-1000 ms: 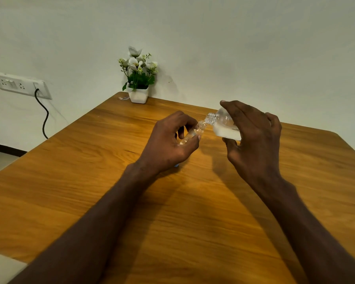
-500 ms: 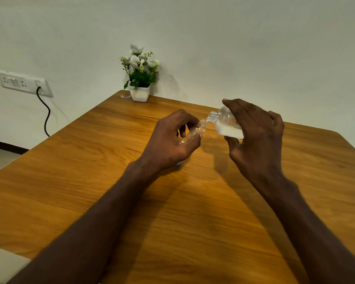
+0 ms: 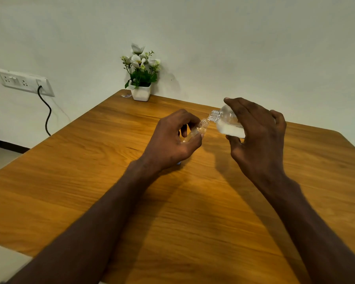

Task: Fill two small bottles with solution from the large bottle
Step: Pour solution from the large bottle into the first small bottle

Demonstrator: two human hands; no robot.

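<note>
Clear glass large bottle [image 3: 226,124] w/ milky solution, gripped in right hand [image 3: 258,138], tilts neck-left, mouth just above small clear bottle [image 3: 200,129] pinched in left hand [image 3: 172,142].

Both forearms extend forward from the lower edge of the view, bare to the wrist, converging toward the centre. Left hand [image 3: 170,140]: back of hand facing up, fingers and thumb curled in a pinch grip, thumb tip lowest. Right hand [image 3: 256,136]: raised slightly higher, wrist rolled inward, fingers wrapped over the top, thumb [image 3: 233,140] underneath. The two hands are near each other but apart.
</note>
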